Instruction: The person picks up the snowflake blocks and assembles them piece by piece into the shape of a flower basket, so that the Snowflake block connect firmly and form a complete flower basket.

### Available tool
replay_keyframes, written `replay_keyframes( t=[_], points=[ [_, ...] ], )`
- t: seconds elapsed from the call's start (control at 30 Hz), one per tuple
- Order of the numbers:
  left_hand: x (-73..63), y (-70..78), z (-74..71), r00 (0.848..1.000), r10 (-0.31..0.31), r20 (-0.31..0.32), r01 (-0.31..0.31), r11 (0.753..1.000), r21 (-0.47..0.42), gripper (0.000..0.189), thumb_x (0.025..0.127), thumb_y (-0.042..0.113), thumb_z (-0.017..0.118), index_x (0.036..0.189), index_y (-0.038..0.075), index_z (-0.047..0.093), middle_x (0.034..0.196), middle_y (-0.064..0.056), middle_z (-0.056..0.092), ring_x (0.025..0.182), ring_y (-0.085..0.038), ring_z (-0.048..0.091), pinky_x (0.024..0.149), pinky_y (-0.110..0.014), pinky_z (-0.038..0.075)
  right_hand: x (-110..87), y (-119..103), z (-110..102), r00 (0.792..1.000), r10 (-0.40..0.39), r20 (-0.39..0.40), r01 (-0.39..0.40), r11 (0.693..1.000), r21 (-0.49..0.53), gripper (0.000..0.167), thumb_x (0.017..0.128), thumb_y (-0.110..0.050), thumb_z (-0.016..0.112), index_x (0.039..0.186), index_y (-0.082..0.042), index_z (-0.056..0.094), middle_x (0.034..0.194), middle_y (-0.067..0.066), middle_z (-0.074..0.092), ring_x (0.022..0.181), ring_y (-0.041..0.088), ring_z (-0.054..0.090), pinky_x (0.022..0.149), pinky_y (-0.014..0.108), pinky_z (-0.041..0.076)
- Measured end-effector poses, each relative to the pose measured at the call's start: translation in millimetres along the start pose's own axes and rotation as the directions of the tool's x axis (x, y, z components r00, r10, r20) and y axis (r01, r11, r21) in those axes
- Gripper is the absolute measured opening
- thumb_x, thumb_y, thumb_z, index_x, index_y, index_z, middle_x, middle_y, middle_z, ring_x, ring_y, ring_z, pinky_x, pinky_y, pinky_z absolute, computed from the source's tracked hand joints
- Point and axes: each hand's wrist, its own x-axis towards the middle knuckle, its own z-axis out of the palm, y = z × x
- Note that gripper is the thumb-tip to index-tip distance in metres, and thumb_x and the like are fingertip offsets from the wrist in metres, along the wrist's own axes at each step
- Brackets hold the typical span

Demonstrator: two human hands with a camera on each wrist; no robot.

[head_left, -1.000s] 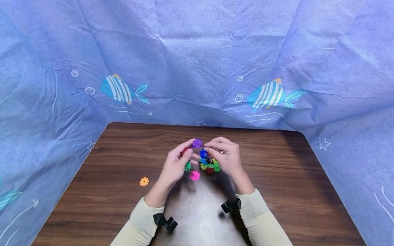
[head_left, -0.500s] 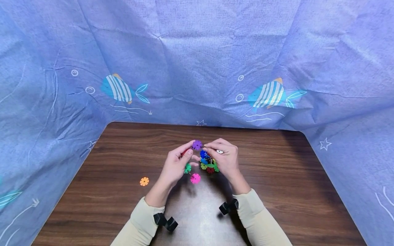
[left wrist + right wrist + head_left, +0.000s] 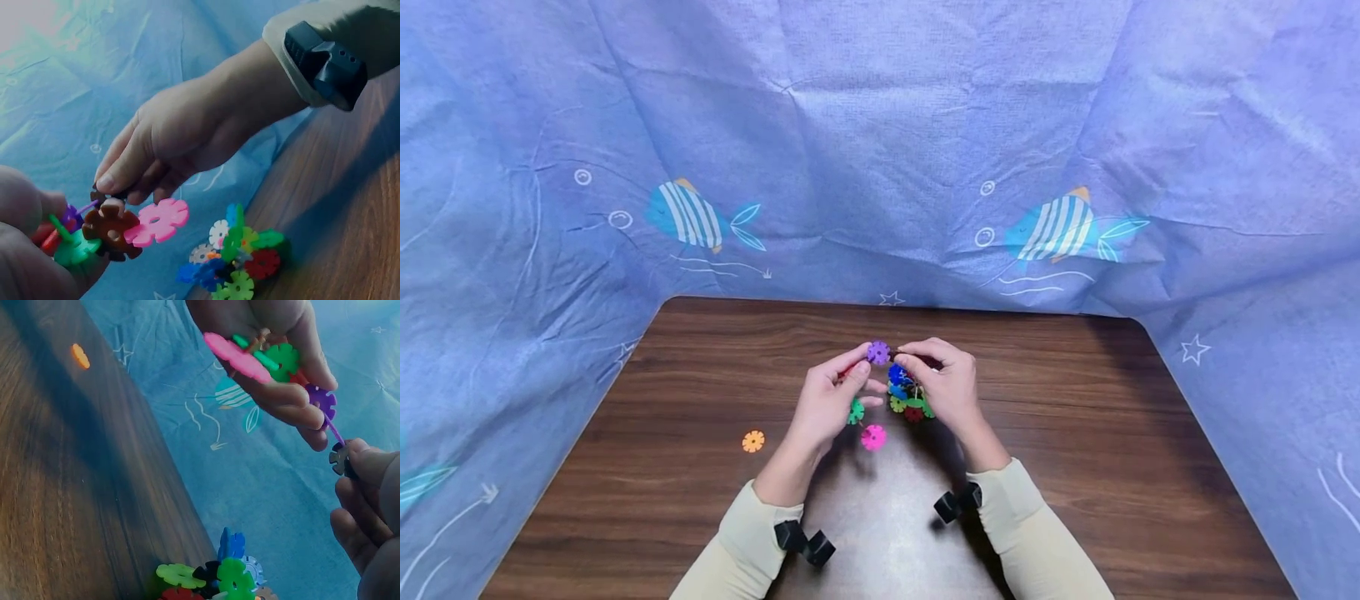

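My left hand (image 3: 831,402) grips a chain of interlocking snowflake discs, with red, purple, green, brown and pink pieces. The purple disc (image 3: 879,352) stands out past its thumb and fingertips. Below the palm hang the green disc (image 3: 77,248), the brown disc (image 3: 111,232) and the pink disc (image 3: 159,221). Opposite, my right hand (image 3: 946,379) pinches a dark brown disc (image 3: 339,460) between thumb and fingers. That dark disc meets the edge of a purple disc in the right wrist view; how deeply they interlock cannot be told.
On the wooden table (image 3: 700,500), a cluster of joined discs (image 3: 234,256) in several colours lies beneath the right hand. A single orange disc (image 3: 753,442) lies to the left. A blue fish-print cloth (image 3: 880,167) hangs behind the table.
My right hand has shifted slightly left toward the purple disc, and its dark disc now reaches that one. The pink disc has dropped a little lower. My left hand keeps its grip.
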Motion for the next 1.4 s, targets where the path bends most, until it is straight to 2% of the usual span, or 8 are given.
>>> replay_keyframes(
  t=[0.2,0.33,0.47,0.57,0.8,0.97,1.17,1.4],
  points=[
    [-0.4,2.2,1.6,0.997,-0.027,-0.069,0.026,0.999,-0.024,0.040,0.106,0.007,0.054,0.146,0.003,0.056,0.133,-0.024,0.065,0.081,-0.017,0.075,0.078,-0.039,0.065,2.6,7,-1,0.999,0.034,-0.028,-0.034,0.999,0.010,0.009,0.086,0.005,0.078,0.095,0.007,0.077,0.088,0.020,0.074,0.074,0.012,0.064,0.065,0.015,0.052],
    [-1.2,2.2,2.6,0.998,-0.040,-0.055,0.038,0.998,-0.040,0.040,0.107,0.007,0.053,0.147,0.003,0.055,0.137,-0.024,0.063,0.082,-0.017,0.075,0.079,-0.039,0.064,2.2,22,-3,1.000,0.024,-0.006,-0.024,1.000,0.003,0.008,0.086,0.000,0.081,0.094,0.000,0.080,0.089,0.015,0.075,0.077,0.008,0.064,0.065,0.016,0.052],
    [-1.0,0.4,3.0,0.998,-0.041,-0.042,0.039,0.998,-0.048,0.040,0.107,0.007,0.052,0.147,0.004,0.055,0.137,-0.025,0.063,0.081,-0.016,0.075,0.079,-0.040,0.064,0.7,34,-3,0.999,-0.027,0.033,0.027,1.000,-0.013,0.008,0.086,-0.010,0.084,0.093,-0.008,0.082,0.091,0.005,0.077,0.081,0.010,0.067,0.067,0.018,0.053],
    [-0.3,-1.3,3.3,0.999,-0.035,-0.031,0.034,0.998,-0.044,0.040,0.106,0.005,0.052,0.146,0.003,0.055,0.132,-0.029,0.064,0.082,-0.017,0.075,0.079,-0.040,0.064,-0.1,37,-2,0.997,-0.064,0.040,0.065,0.998,-0.026,0.007,0.085,-0.011,0.085,0.091,-0.009,0.083,0.090,0.003,0.077,0.083,0.012,0.069,0.071,0.017,0.055],
    [-1.5,-3.1,4.9,1.000,-0.002,-0.026,0.001,0.999,-0.045,0.039,0.105,0.002,0.054,0.144,0.000,0.057,0.112,-0.022,0.073,0.086,-0.021,0.075,0.078,-0.041,0.065,-1.0,24,1,0.996,-0.084,0.001,0.084,0.996,-0.027,0.008,0.080,0.005,0.083,0.086,0.002,0.081,0.087,0.015,0.077,0.082,0.022,0.072,0.076,0.015,0.054],
    [-1.8,-2.5,5.4,1.000,0.006,-0.020,-0.006,0.999,-0.040,0.040,0.105,0.002,0.054,0.144,0.000,0.056,0.120,-0.026,0.070,0.086,-0.019,0.075,0.078,-0.040,0.065,-2.0,9,2,0.996,-0.084,-0.032,0.085,0.996,0.020,0.008,0.079,0.011,0.082,0.085,0.007,0.078,0.086,0.021,0.075,0.081,0.017,0.072,0.076,0.015,0.055],
    [-1.8,-1.0,4.8,1.000,-0.005,-0.005,0.005,0.999,-0.048,0.040,0.105,0.002,0.054,0.145,-0.001,0.054,0.129,-0.030,0.065,0.085,-0.017,0.075,0.079,-0.042,0.064,-3.3,11,5,0.995,-0.075,-0.063,0.081,0.992,0.098,0.008,0.078,0.015,0.080,0.084,0.010,0.077,0.084,0.024,0.074,0.081,0.007,0.070,0.074,0.014,0.055],
    [-4.4,3.1,1.7,1.000,0.024,-0.007,-0.024,0.999,-0.030,0.040,0.105,0.003,0.054,0.145,-0.001,0.055,0.130,-0.028,0.066,0.089,-0.022,0.075,0.079,-0.041,0.064,-2.8,7,6,0.997,-0.077,-0.012,0.078,0.993,0.087,0.007,0.080,0.010,0.081,0.087,0.008,0.078,0.087,0.020,0.075,0.085,0.008,0.070,0.078,0.019,0.057]
  ],
)
